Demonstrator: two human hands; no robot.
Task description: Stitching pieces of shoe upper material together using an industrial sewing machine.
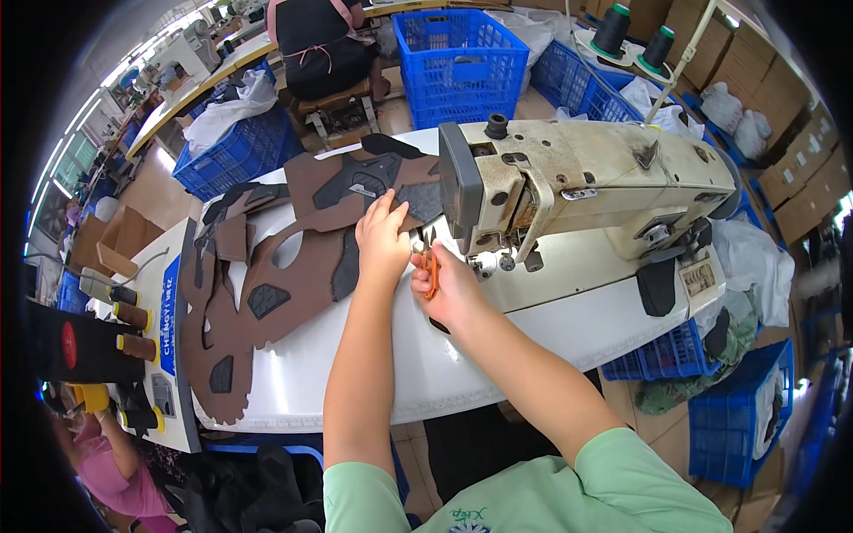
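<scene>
In my right hand (451, 289) is a small pair of scissors (431, 271) with orange handles, its blades pointing away from me beside the sewing machine's (586, 173) needle area. My left hand (382, 240) lies with fingers stretched out on the brown fabric piece (302, 280), near a black textured patch (419, 201) at its right end. This fabric has cut-out shapes and several black patches, and it spreads over the white table (444, 373) to the left of the machine. The scissor tips are close to my left fingers; any thread there is too small to make out.
Black thread cones (611, 32) stand behind the machine. Several brown spools (133, 315) sit at the far left. A blue crate (460, 67) stands beyond the table, more crates to the right. One person (315, 44) sits ahead; another (111, 466) is at lower left.
</scene>
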